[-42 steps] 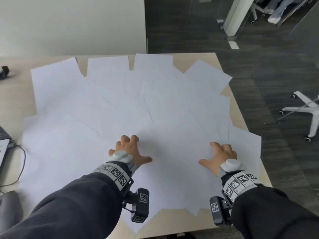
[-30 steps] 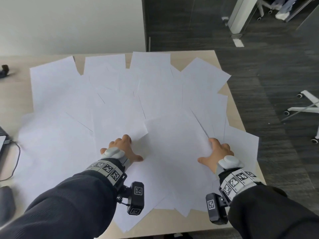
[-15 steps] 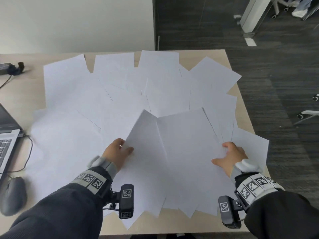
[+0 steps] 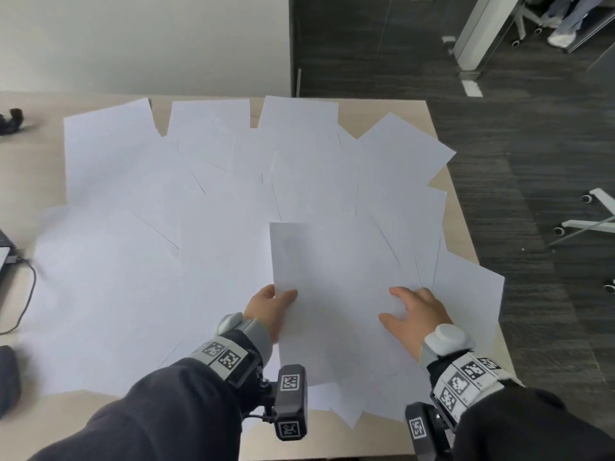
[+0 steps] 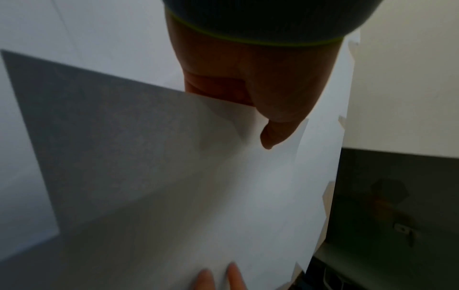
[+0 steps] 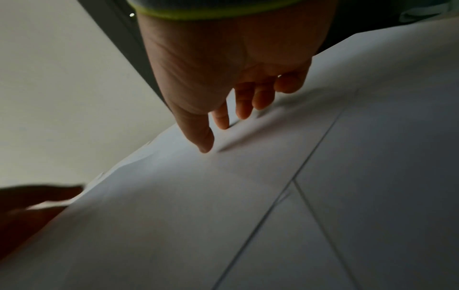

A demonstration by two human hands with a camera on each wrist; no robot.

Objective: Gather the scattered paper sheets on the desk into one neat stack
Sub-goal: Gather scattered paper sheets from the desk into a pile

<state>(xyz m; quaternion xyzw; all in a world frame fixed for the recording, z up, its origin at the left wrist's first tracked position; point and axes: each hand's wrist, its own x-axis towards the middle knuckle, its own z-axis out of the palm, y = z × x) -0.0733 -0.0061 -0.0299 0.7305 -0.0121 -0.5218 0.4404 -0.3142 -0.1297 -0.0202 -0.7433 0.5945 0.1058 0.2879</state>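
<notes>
Several white paper sheets (image 4: 213, 181) lie fanned over a light wooden desk (image 4: 461, 207). My left hand (image 4: 271, 304) pinches the left edge of one sheet (image 4: 329, 287) near the front, thumb on top, and that edge is lifted off the others. In the left wrist view the thumb (image 5: 275, 125) lies on the raised sheet (image 5: 198, 176), fingers hidden beneath. My right hand (image 4: 412, 311) rests spread on the same sheet's right side, fingertips (image 6: 223, 121) touching the paper (image 6: 248, 196).
A laptop corner with a cable (image 4: 23, 284) and a dark mouse (image 4: 8, 377) sit at the desk's left edge. A small black object (image 4: 11, 121) lies at the far left. Dark floor with chair legs (image 4: 585, 221) runs along the desk's right edge.
Both hands lay flat on the sheets earlier. My left hand has taken hold of one sheet's left edge, lifted it and swung it rightward, toward the right hand.
</notes>
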